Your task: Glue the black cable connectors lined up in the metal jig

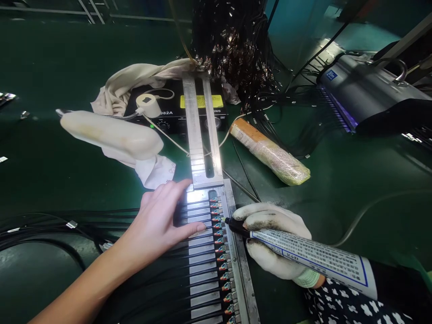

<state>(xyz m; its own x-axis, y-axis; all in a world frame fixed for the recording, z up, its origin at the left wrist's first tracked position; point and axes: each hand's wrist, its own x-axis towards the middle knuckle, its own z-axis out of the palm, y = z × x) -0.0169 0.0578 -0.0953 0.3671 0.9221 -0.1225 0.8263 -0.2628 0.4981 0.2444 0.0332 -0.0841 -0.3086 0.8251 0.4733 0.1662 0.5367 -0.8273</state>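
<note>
My right hand (276, 238), in a white glove with dark stains, wraps around a glue tube (310, 256) with a printed white label and a black front end. Its greenish tip is at a row of small metal cable connectors (221, 247) with coloured wires showing. These sit side by side in a long metal fixture (238, 256), and their black cables (202, 265) run off to the left. My bare left hand (162, 211) lies over the upper cables, thumb and fingers apart. Its index fingertip touches the fixture near the slotted metal bar (195, 130).
Behind the bar stands a black control box (165, 119) marked 982A. Left are a white padded handle-like object (111, 135) and a cloth (128, 81). A wrapped roll (270, 150) lies right. A grey lamp housing (367, 90) glows violet beneath. Many cables (232, 49) hang behind.
</note>
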